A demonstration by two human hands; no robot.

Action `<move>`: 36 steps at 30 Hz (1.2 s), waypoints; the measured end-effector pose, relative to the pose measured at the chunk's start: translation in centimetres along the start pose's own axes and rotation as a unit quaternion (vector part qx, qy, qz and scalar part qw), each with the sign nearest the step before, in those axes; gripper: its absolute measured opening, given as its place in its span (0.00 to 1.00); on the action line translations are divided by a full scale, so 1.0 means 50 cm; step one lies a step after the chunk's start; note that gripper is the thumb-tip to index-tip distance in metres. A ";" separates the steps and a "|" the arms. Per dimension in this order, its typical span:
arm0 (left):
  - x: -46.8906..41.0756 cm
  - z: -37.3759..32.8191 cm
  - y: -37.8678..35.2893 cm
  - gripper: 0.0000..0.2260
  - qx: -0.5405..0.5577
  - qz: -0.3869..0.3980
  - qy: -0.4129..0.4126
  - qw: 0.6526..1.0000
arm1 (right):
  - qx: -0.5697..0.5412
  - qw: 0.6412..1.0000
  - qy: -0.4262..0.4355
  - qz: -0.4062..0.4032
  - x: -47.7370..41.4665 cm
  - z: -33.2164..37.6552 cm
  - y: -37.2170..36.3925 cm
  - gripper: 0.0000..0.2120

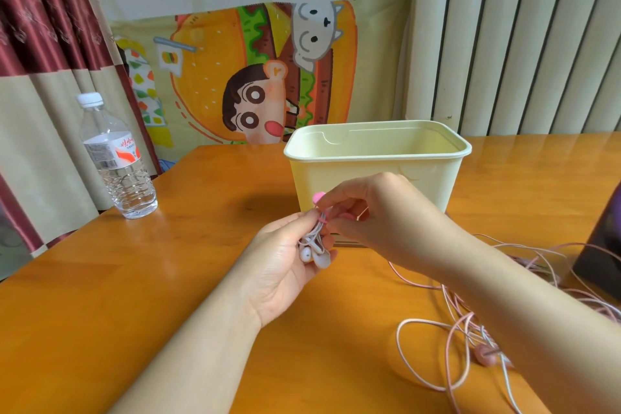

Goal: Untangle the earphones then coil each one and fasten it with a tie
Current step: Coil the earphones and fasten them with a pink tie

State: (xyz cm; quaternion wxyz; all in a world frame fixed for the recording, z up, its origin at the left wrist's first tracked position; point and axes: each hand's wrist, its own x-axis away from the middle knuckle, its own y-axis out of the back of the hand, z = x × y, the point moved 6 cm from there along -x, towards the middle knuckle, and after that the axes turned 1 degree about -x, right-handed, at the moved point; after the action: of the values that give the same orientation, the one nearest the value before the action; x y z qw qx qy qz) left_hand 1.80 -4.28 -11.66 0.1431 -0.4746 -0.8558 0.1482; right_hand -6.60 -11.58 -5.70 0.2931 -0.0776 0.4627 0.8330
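My left hand (282,265) holds a small coiled bundle of pale pink earphones (315,247), its two earbuds hanging down at the palm. My right hand (373,212) pinches a pink tie (318,197) at the top of that bundle; a pink band runs round the coil just below the fingertips. Both hands are above the table in front of the bin. A loose tangle of pink earphone cable (463,323) lies on the table at the right, partly hidden under my right forearm.
A pale yellow plastic bin (376,171) stands just behind my hands on the orange wooden table (134,279). A water bottle (117,161) stands at the left edge. A dark object (601,245) sits at the right edge.
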 end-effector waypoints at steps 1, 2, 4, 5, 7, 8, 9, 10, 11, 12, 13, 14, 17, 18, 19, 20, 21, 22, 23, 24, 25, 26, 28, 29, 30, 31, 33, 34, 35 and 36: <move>0.000 -0.001 0.000 0.08 -0.001 0.004 0.000 1.000 | 0.005 1.000 0.000 -0.003 0.000 0.001 0.000 0.13; 0.000 -0.001 0.000 0.08 -0.002 0.005 0.000 1.000 | 0.011 1.000 0.003 -0.005 0.001 0.003 -0.001 0.13; 0.000 -0.002 0.002 0.08 -0.006 0.005 -0.001 1.000 | 0.026 1.000 0.012 -0.008 0.002 0.007 -0.003 0.12; 0.000 -0.001 0.003 0.08 -0.010 0.004 0.000 1.000 | 0.033 0.999 0.017 -0.010 0.002 0.009 -0.004 0.11; -0.001 0.001 0.005 0.07 -0.015 0.005 0.001 1.000 | 0.041 0.999 0.026 -0.015 0.001 0.010 -0.004 0.08; -0.002 0.002 0.006 0.07 -0.017 0.007 0.002 1.000 | 0.043 0.999 0.029 -0.017 0.001 0.009 -0.003 0.07; -0.003 0.003 0.006 0.07 -0.019 0.010 0.002 1.000 | 0.044 0.998 0.030 -0.017 0.000 0.007 -0.003 0.07; -0.004 0.004 0.006 0.07 -0.023 0.013 0.002 1.000 | 0.046 0.998 0.030 -0.015 0.000 0.006 -0.003 0.07; -0.004 0.005 0.006 0.07 -0.029 0.016 0.002 0.999 | 0.046 0.998 0.029 -0.014 0.001 0.007 -0.002 0.08; -0.005 0.004 0.005 0.07 -0.034 0.018 0.000 0.999 | 0.042 0.999 0.026 -0.014 0.002 0.008 -0.001 0.09; -0.006 0.005 0.005 0.07 -0.040 0.019 -0.002 0.999 | 0.034 0.999 0.022 -0.015 0.003 0.009 -0.001 0.10; -0.006 0.005 0.005 0.07 -0.047 0.019 -0.004 0.999 | 0.026 0.999 0.019 -0.017 0.005 0.010 0.000 0.11; -0.010 0.009 0.010 0.10 -0.040 -0.005 -0.011 0.999 | 0.011 0.999 0.022 -0.024 0.004 0.012 0.000 0.12; -0.012 0.010 0.014 0.09 -0.022 -0.019 -0.012 1.000 | 0.005 0.999 0.026 -0.031 0.004 0.012 0.001 0.12; -0.013 0.011 0.016 0.09 0.001 -0.031 -0.012 0.999 | -0.003 0.999 0.030 -0.043 0.004 0.012 0.001 0.11; -0.014 0.011 0.019 0.08 0.023 -0.042 -0.014 0.999 | -0.012 0.998 0.033 -0.058 0.005 0.014 0.000 0.11; -0.015 0.010 0.021 0.08 0.041 -0.050 -0.018 0.998 | -0.021 0.996 0.037 -0.075 0.006 0.016 0.000 0.10; -0.015 0.008 0.023 0.08 0.056 -0.057 -0.022 0.997 | -0.030 0.994 0.045 -0.092 0.008 0.019 -0.002 0.09; -0.015 0.006 0.026 0.08 0.070 -0.066 -0.025 0.995 | -0.039 0.992 0.054 -0.105 0.011 0.023 -0.005 0.09; -0.015 0.004 0.029 0.08 0.086 -0.073 -0.026 0.993 | -0.049 0.990 0.063 -0.113 0.013 0.027 -0.009 0.08; -0.015 0.001 0.032 0.08 0.103 -0.078 -0.028 0.991 | -0.069 0.989 0.066 -0.114 0.014 0.028 -0.013 0.08; -0.015 -0.003 0.033 0.08 0.120 -0.079 -0.030 0.989 | -0.103 0.987 0.057 -0.108 0.014 0.024 -0.018 0.07; -0.014 -0.010 0.030 0.08 0.145 -0.063 -0.035 0.987 | -0.202 0.975 0.001 -0.091 0.011 0.005 -0.026 0.09; -0.015 -0.014 0.027 0.09 0.150 -0.050 -0.038 0.987 | -0.260 0.961 -0.036 -0.085 0.008 -0.007 -0.030 0.08; -0.014 -0.016 0.025 0.09 0.151 -0.038 -0.041 0.987 | -0.324 0.940 -0.073 -0.079 0.008 -0.021 -0.035 0.08; -0.015 -0.017 0.025 0.09 0.148 -0.028 -0.042 0.988 | -0.392 0.911 -0.105 -0.070 0.007 -0.033 -0.043 0.07; -0.018 -0.015 0.030 0.08 0.135 -0.011 -0.040 0.990 | -0.503 0.851 -0.146 -0.049 0.005 -0.047 -0.058 0.08; -0.019 -0.015 0.030 0.09 0.128 0.001 -0.035 0.991 | -0.537 0.829 -0.153 -0.034 0.005 -0.050 -0.063 0.09; -0.020 -0.013 0.032 0.10 0.122 0.016 -0.028 0.992 | -0.562 0.812 -0.154 -0.019 0.005 -0.049 -0.067 0.10; -0.021 -0.012 0.033 0.12 0.118 0.035 -0.020 0.992 | -0.581 0.800 -0.150 -0.006 0.004 -0.049 -0.069 0.11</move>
State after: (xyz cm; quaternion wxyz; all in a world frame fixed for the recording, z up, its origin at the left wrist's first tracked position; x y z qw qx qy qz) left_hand 3.85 -4.27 -11.85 0.1756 -0.4814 -0.8177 0.2622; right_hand -5.15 -12.11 -9.65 0.2633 -0.1105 -0.1587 0.9451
